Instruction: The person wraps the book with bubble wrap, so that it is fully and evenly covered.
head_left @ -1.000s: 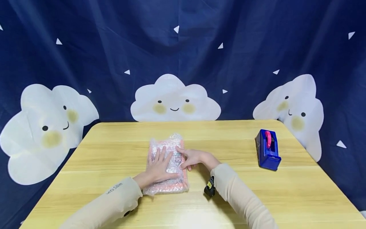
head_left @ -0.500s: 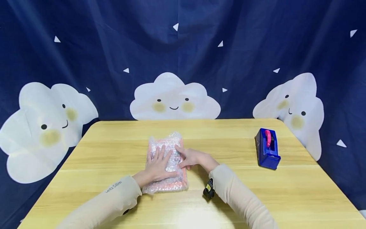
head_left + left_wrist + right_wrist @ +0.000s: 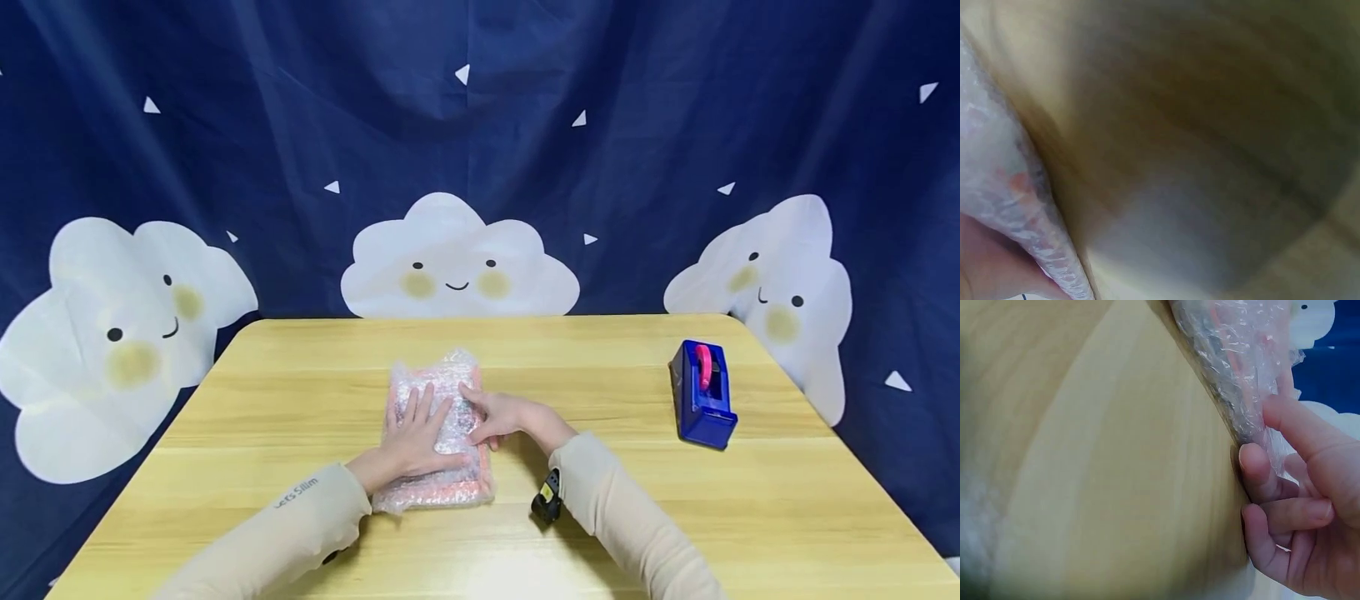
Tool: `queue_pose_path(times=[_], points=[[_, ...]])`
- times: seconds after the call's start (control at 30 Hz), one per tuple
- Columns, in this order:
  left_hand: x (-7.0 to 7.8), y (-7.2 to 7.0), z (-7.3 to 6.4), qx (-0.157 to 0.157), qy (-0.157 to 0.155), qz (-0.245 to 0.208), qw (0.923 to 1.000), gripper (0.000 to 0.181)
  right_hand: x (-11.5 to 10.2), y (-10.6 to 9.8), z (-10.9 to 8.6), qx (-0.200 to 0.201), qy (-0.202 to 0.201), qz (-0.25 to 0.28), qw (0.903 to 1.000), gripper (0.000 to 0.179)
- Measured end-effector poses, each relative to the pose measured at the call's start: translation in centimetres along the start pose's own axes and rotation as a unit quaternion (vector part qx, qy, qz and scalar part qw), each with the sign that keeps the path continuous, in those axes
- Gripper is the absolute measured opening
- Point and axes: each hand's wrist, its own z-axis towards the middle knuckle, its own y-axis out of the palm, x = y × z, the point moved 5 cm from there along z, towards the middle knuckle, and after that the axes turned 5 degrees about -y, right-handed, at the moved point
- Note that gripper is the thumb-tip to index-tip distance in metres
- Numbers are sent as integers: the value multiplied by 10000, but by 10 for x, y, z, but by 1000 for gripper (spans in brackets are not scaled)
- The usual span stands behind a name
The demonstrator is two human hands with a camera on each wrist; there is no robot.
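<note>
A flat rectangular package in clear bubble wrap lies on the table, a pink border showing through it; what is inside I cannot tell. Across its top rests my left hand, fingers spread and straight. My right hand holds the package's right edge. In the right wrist view the thumb of that hand touches the wrap from above, while the other fingers curl low beside the edge. The left wrist view is mostly dark and blurred, with the wrapped edge at its left.
A blue tape dispenser with a pink roll stands at the right of the wooden table. Behind the table hangs a dark blue curtain with smiling white clouds. A black wrist camera sits under the right sleeve.
Both hands keep their places on the package. The whole head view shifts very slightly; the package and tape dispenser stay where they were.
</note>
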Motion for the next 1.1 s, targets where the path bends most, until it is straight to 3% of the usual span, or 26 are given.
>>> queue_pose_path(times=[0.33, 0.6, 1.1], points=[[2, -1, -1, 33, 36, 69, 10000, 101, 4, -3, -2, -267, -144, 180, 9994, 92], [1, 0, -2, 35, -4, 99, 9999, 101, -3, 3, -1, 25, -281, -127, 9995, 93], [1, -4, -4, -167, 14, 94, 9998, 98, -8, 2, -2, 242, 66, -509, 9984, 91]])
